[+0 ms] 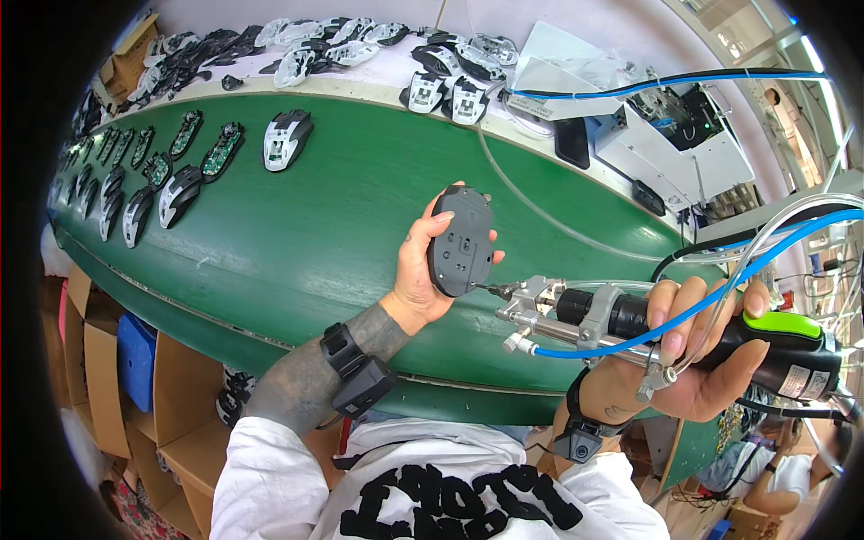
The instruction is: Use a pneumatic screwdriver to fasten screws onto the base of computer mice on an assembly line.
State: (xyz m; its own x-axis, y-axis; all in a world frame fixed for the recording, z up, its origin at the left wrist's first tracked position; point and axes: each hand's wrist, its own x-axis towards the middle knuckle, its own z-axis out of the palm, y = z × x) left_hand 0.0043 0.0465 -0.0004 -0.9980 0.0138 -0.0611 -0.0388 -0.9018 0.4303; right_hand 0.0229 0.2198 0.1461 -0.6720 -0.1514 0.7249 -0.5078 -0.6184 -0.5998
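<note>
My left hand point(423, 261) grips a computer mouse point(463, 236), its dark underside facing up toward me. Wrapped round the body of a black and green power screwdriver point(621, 317) is my right hand point(711, 342). The tool lies nearly level, with its tip at the lower right edge of the mouse. Metal fittings and a blue air hose point(693, 310) are attached to the tool. Whether the tip touches a screw is too small to make out.
Mouse halves with green circuit boards point(220, 151) and black and silver shells point(180, 196) line the left of the green conveyor belt point(360, 180). One shell point(287, 141) sits apart. More shells point(351, 54) crowd the white back ledge. A white machine point(666, 148) stands back right; cardboard boxes point(189, 423) are lower left.
</note>
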